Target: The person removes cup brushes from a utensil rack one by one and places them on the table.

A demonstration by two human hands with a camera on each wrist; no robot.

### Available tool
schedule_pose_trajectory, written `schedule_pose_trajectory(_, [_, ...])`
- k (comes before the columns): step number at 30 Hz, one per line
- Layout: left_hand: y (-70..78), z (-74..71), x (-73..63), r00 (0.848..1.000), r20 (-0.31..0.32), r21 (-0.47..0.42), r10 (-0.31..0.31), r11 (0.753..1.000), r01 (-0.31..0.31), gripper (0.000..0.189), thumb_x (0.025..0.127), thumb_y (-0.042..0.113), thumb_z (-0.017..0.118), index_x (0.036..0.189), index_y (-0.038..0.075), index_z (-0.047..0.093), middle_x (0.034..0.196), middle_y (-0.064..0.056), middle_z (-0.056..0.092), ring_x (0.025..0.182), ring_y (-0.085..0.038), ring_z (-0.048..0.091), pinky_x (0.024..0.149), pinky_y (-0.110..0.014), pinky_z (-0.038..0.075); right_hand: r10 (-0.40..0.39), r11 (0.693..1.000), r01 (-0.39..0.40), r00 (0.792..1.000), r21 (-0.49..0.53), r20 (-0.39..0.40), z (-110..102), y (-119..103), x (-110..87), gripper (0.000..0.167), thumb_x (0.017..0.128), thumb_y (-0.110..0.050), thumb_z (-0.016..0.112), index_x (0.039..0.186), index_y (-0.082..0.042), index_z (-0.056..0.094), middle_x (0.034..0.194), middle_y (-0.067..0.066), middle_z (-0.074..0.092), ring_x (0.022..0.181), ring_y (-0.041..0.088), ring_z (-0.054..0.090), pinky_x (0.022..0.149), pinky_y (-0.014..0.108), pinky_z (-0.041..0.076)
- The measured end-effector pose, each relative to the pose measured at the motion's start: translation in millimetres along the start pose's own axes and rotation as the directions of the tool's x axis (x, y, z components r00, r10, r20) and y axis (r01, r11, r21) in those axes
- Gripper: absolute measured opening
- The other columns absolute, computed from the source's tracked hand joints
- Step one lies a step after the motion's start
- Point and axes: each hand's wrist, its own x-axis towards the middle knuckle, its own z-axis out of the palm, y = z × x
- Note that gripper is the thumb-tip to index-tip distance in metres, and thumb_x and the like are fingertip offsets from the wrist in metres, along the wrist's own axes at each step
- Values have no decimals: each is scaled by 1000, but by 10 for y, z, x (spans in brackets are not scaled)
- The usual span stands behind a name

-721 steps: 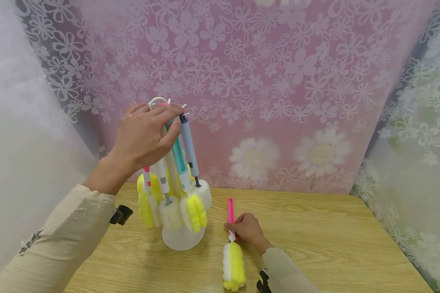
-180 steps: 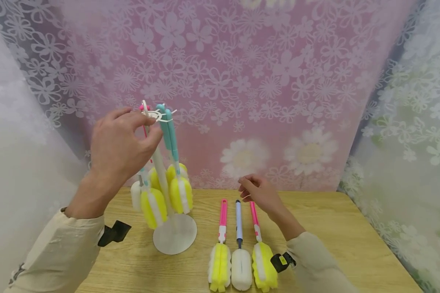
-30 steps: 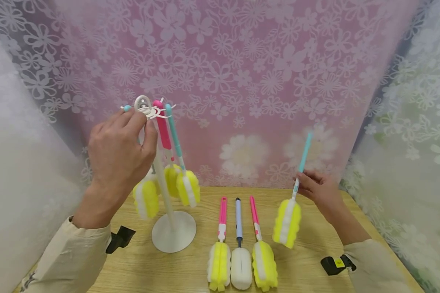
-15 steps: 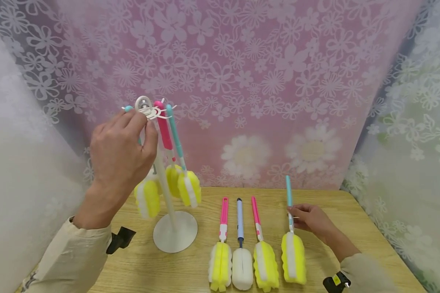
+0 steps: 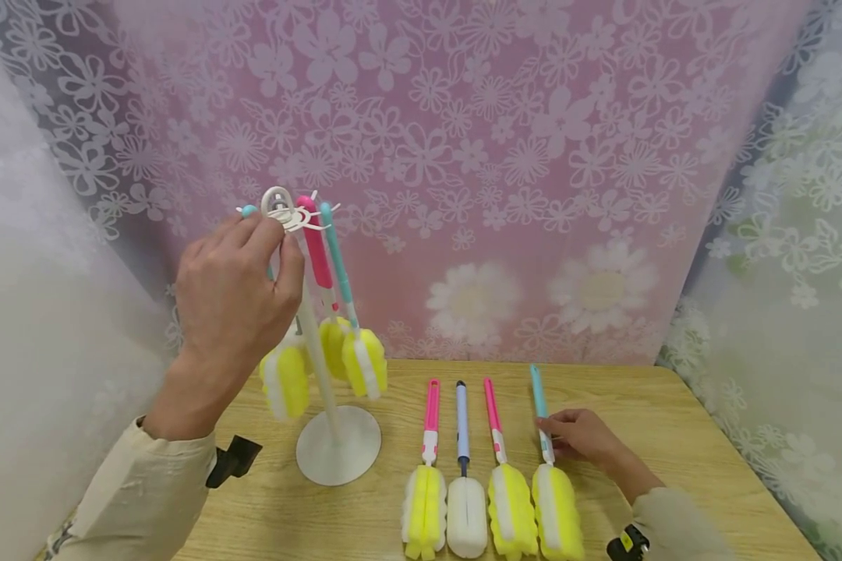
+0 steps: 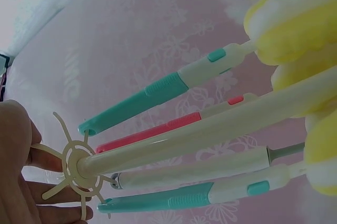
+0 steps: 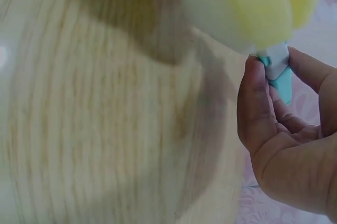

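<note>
My left hand (image 5: pixel 235 292) grips the hooked top ring (image 6: pixel 79 163) of a white stand (image 5: pixel 340 456), its fingers among the hook arms. From the hooks hang a pink-handled sponge brush (image 5: pixel 317 253) and a teal-handled one (image 5: pixel 338 261). Behind the hand hang another teal-handled brush (image 6: pixel 158 197) and a white-handled brush (image 6: pixel 210 166), clearer in the left wrist view. My right hand (image 5: pixel 589 440) pinches the lower handle of a teal-handled sponge brush (image 5: pixel 556 510) with a yellow and white head, at the right end of a row on the table.
Left of that brush lie a pink-handled brush (image 5: pixel 512 510), a blue-handled brush with a white head (image 5: pixel 466 518) and another pink-handled brush (image 5: pixel 424 506), side by side on the wooden table (image 5: pixel 673 436). A pink flowered curtain (image 5: pixel 421 156) stands behind the table.
Since six seconds ago a teal-handled brush has left the stand. Over the last second my right hand lowered it leftward beside the row. Earlier still, one brush lay on the table. My left hand stays on the stand.
</note>
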Motion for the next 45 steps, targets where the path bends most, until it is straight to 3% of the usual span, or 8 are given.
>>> schedule_pose_trajectory(9, [4, 3, 9, 1000, -20, -6, 7, 1000, -8, 33, 94, 24, 39, 71, 4, 51, 79, -12, 65, 76, -35, 62, 63, -53, 46, 16, 995, -19, 999, -94, -29, 78, 44, 28, 35, 90, -28, 65, 98, 6, 65, 80, 9, 64, 69, 18, 62, 62, 32, 54])
schedule_pose_trajectory(22, [17, 0, 4, 1000, 4, -3, 8, 1000, -8, 32, 94, 23, 40, 72, 4, 51, 79, -12, 64, 76, -34, 61, 64, -52, 47, 24, 978, -40, 996, -204, -81, 129, 101, 42, 31, 88, -29, 68, 89, 1, 65, 73, 7, 61, 63, 17, 58, 58, 31, 53])
schedule_pose_trajectory(35, [13, -1, -21, 1000, 27, 10, 0, 1000, -1, 33, 95, 25, 40, 73, 3, 53, 77, -12, 62, 69, -33, 58, 64, -51, 47, 36, 981, -55, 994, -184, -103, 182, 105, 41, 28, 86, -26, 71, 85, 1, 66, 68, 7, 58, 58, 15, 55, 56, 30, 53])
schedule_pose_trajectory(45, [0, -1, -16, 1000, 17, 4, 10, 1000, -10, 32, 94, 24, 40, 73, 4, 52, 74, -12, 61, 66, -33, 57, 62, -51, 47, 4, 972, -30, 994, -233, -112, 198, 108, 62, 32, 85, -29, 71, 87, 3, 64, 72, 7, 59, 60, 16, 57, 57, 31, 54])
